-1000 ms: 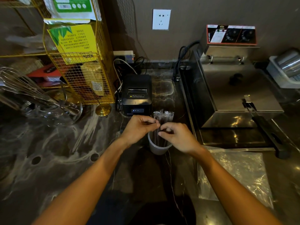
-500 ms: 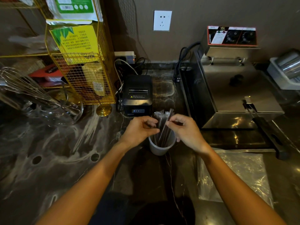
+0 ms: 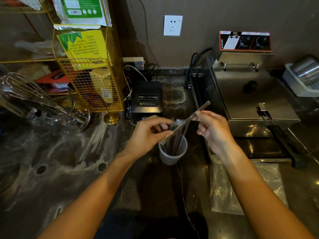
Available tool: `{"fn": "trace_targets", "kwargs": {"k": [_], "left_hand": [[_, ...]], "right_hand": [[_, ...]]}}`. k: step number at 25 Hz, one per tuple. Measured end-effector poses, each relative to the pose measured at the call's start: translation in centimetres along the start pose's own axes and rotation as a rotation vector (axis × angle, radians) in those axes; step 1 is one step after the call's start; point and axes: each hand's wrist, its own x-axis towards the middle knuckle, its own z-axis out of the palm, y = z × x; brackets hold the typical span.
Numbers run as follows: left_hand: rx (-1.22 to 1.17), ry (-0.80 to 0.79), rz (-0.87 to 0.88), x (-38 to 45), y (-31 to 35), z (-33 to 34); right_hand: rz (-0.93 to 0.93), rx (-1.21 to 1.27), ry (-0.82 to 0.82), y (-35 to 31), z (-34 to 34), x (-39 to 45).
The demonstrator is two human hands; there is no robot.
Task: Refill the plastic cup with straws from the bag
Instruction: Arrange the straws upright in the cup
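Note:
A translucent plastic cup stands on the dark marble counter, holding several dark wrapped straws that lean upright. My right hand pinches one wrapped straw near its upper end; the straw slants from upper right down to the cup's left rim. My left hand sits just left of the cup, fingers curled near the lower part of that straw and the bundle's tops; whether it grips anything is unclear. The flat clear plastic bag lies on the counter to the right, under my right forearm.
A black receipt printer stands right behind the cup. A steel fryer with a black handle fills the right side. At the left are a yellow wire rack and a glass bowl with a whisk.
My right hand has lifted up and to the right, pulling one wrapped straw out of the bundle so it now slants across the cup. My left hand opened a little and stayed by the cup.

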Motion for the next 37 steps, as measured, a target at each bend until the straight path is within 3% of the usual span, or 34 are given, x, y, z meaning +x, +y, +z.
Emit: {"fn": "trace_targets", "kwargs": {"k": [4, 7, 12, 16, 21, 26, 29, 33, 37], "left_hand": [[-0.063, -0.082, 0.121, 0.3, 2.0, -0.2], [-0.12, -0.079, 0.168, 0.7, 3.3, -0.4], [-0.14, 0.002, 0.168, 1.2, 3.9, -0.6], [-0.075, -0.047, 0.019, 1.2, 2.2, 0.0], [0.051, -0.12, -0.101, 1.0, 0.4, 1.7], [0.152, -0.167, -0.176, 0.4, -1.8, 2.7], [0.172, -0.15, -0.212, -0.4, -2.8, 2.4], [0.168, -0.097, -0.283, -1.1, -3.8, 1.4], [0.171, 0.021, -0.372, -0.9, -4.4, 1.4]], "right_hand": [[0.141, 0.096, -0.074, 1.1, 0.7, -0.9], [0.165, -0.048, -0.142, 1.8, 1.1, -1.9], [-0.021, -0.298, -0.166, 2.1, 0.6, -2.5], [-0.186, -0.421, -0.274, 1.9, 0.8, -2.6], [-0.494, -0.538, -0.184, 1.6, 2.1, -1.5], [-0.601, -0.891, -0.219, 3.2, 1.4, 0.2], [-0.593, -1.115, -0.237, 4.4, 0.8, 0.5], [-0.537, -1.202, -0.194, 5.0, 1.0, -0.1], [-0.541, -1.116, 0.02, 4.8, 0.9, -0.1]]}}
